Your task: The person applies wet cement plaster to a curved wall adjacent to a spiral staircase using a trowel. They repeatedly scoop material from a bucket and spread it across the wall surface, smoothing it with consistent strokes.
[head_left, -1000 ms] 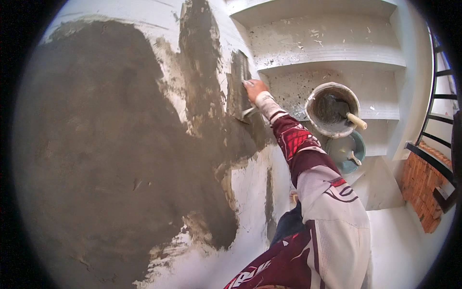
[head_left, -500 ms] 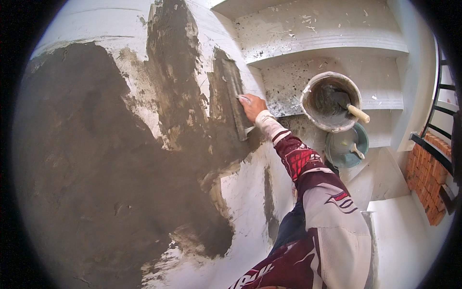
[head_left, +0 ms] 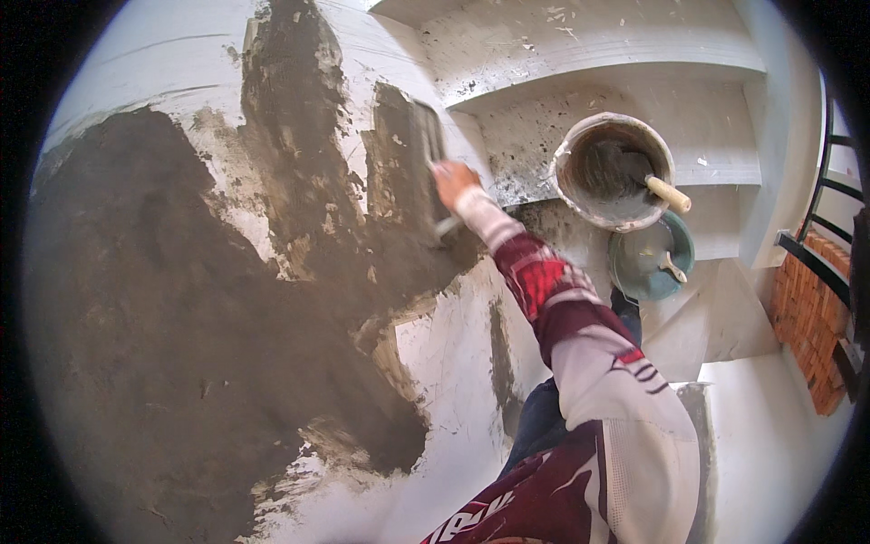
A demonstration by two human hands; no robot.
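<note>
My right hand (head_left: 455, 185) is closed around the handle of a plastering trowel (head_left: 430, 134), slightly smeared by motion. The trowel's long, narrow blade lies along the right edge of a strip of wet grey plaster (head_left: 394, 172) on the white wall. My fingers and palm hide part of the blade and handle. A wide area of grey plaster (head_left: 136, 299) covers the wall to the left, with ragged edges and bare white patches between. My left hand is out of view.
Beside the wall rise white steps (head_left: 625, 91) spattered with plaster. A bucket (head_left: 562, 172) with grey mix and a wooden-handled tool (head_left: 669, 193) stands there. Below it sits a greenish tub (head_left: 691, 258) holding a brush (head_left: 672, 267). Black railing (head_left: 816, 263) and stacked orange bricks (head_left: 811, 317) are far right.
My right hand and the trowel have shifted a little up and left in the picture. The blade now looks more tilted, with its edge toward me. The whole view has turned slightly.
</note>
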